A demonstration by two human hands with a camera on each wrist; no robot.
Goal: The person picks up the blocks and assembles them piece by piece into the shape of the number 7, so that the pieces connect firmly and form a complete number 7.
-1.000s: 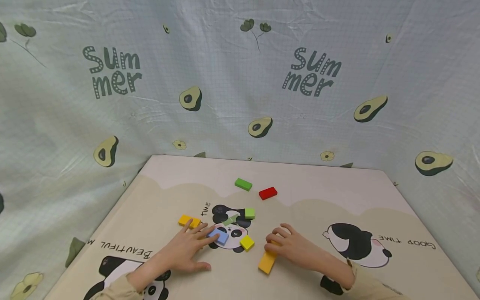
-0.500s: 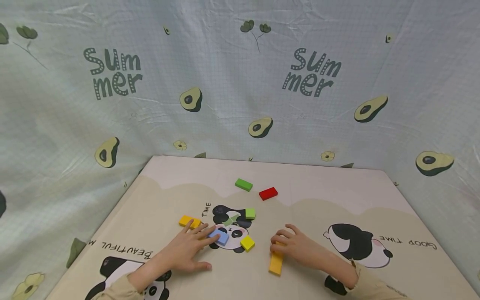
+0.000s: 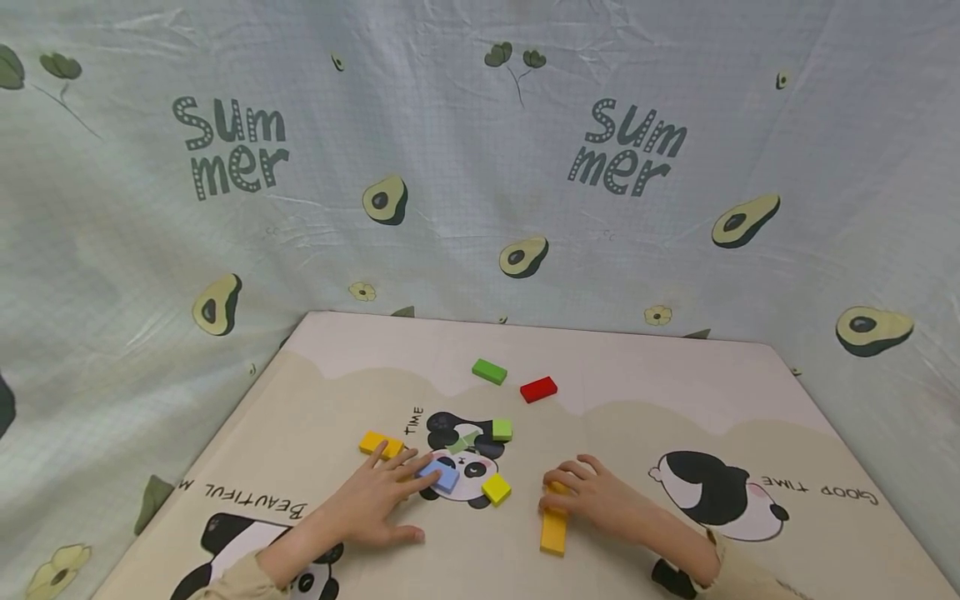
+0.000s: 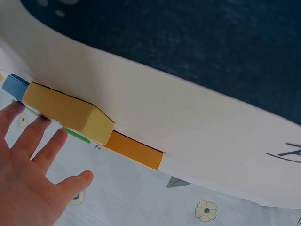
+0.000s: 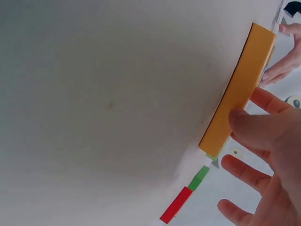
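Observation:
My right hand pinches a long orange block that lies on the table. In the right wrist view, the thumb presses one face of this block and a finger is behind it. My left hand is spread low over the table, palm down. Its fingers reach to a blue block and to the yellow-orange blocks at the left. In the left wrist view, a yellow block and an orange block stand just beyond the fingertips. Whether the fingers press on them cannot be told.
Between the hands lies a small yellow block. Farther back are a light green block, a green block and a red block. A printed curtain hangs behind the panda-patterned table.
My right hand has shifted slightly to the right with the orange block, which has turned to point more straight towards me. The left hand stays in place.

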